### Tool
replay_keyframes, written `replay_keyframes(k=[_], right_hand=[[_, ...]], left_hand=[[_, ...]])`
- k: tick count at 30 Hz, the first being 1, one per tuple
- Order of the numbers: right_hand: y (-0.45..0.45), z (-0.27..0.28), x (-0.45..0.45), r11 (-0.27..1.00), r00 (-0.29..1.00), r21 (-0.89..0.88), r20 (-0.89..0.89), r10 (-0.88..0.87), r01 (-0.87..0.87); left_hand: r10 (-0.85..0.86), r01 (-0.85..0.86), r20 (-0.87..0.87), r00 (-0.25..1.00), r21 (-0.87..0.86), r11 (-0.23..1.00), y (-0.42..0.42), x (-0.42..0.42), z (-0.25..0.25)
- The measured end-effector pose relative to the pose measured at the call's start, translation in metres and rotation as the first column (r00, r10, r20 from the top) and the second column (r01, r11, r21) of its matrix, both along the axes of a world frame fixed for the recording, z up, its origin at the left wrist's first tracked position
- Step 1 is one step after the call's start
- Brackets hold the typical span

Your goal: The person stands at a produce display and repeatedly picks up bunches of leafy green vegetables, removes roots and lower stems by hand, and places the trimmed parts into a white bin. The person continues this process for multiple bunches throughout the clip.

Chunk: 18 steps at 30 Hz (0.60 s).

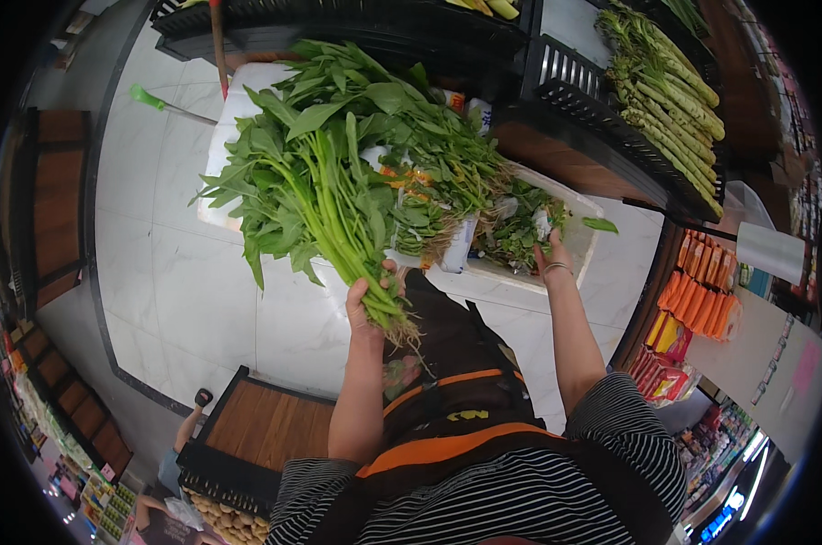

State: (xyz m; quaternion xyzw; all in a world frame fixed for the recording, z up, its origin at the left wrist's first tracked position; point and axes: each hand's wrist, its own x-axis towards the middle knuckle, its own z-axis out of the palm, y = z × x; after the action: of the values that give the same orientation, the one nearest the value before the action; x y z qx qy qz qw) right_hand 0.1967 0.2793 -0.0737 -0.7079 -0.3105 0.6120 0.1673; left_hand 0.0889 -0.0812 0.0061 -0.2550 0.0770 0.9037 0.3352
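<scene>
My left hand (364,306) grips a bunch of long-stemmed leafy greens (322,211) near the stem ends, with the fine roots hanging below my fingers and the leaves spreading away from me. Another heap of the same kind of greens (397,102) lies beyond it, over a white foam box (223,146). My right hand (557,257), with a bangle at the wrist, reaches into a second foam box (591,248) at the right. Loose leaf scraps (513,238) fill part of that box. My right fingertips are at these scraps; whether they hold any is unclear.
Long green vegetable stems (676,122) lie in a black crate at upper right. Bagged carrots (700,300) are on the right. A green-handled tool (148,99) sticks out at left. Behind me to the left stands a wooden display (268,422) with potatoes (227,521); a person (169,518) is near it.
</scene>
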Motion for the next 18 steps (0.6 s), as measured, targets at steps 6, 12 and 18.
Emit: replay_keyframes(k=[6, 12, 18], right_hand=[[-0.03, -0.032, -0.051, 0.16, 0.447, 0.475, 0.587, 0.675, -0.865], [-0.074, -0.024, -0.126, -0.221, 0.222, 0.453, 0.736, 0.639, -0.864], [-0.078, -0.05, -0.142, -0.206, 0.196, 0.419, 0.735, 0.649, -0.884]], left_hand=[[0.098, -0.143, 0.186, 0.978, 0.248, 0.958, -0.001, -0.005, 0.021], [0.167, -0.238, 0.243, 0.956, 0.302, 0.923, -0.006, -0.009, 0.033], [0.149, -0.204, 0.227, 0.962, 0.244, 0.948, -0.003, -0.009, 0.038]])
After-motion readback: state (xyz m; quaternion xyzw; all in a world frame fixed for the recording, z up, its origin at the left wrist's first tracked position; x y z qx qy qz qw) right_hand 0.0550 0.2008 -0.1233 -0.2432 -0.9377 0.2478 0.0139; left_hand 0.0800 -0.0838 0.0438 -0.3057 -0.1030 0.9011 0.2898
